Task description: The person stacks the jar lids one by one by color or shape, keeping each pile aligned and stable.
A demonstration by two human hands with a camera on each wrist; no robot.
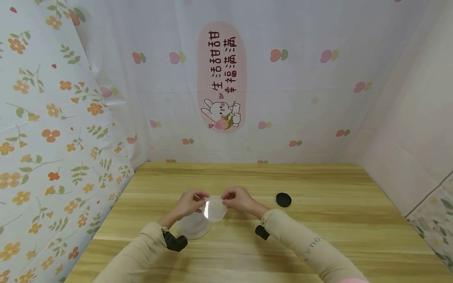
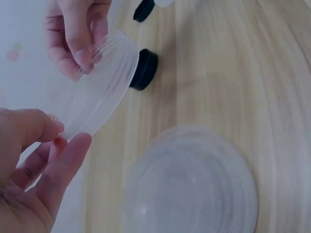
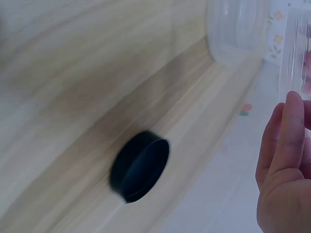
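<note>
A clear, round, shallow plastic lid [image 1: 216, 211] is held up above the table, tilted, with its far edge raised. My left hand [image 1: 189, 205] pinches its left edge between thumb and fingers. At the opposite edge, my right hand [image 1: 241, 200] pinches it in the same way. Just below and to the left, a translucent round plastic bowl [image 1: 192, 228] rests on the table; in the left wrist view the bowl [image 2: 194, 179] appears wide and is partly cut off by the frame. The lid is apart from the bowl.
A black round cap [image 1: 284, 199] lies on the wooden table [image 1: 336, 228] to the right of my right hand; its hollow side shows in the right wrist view. Black wrist devices [image 1: 175, 241] sit at both sleeves. Patterned cloth [image 1: 162, 98] hangs behind and beside the table.
</note>
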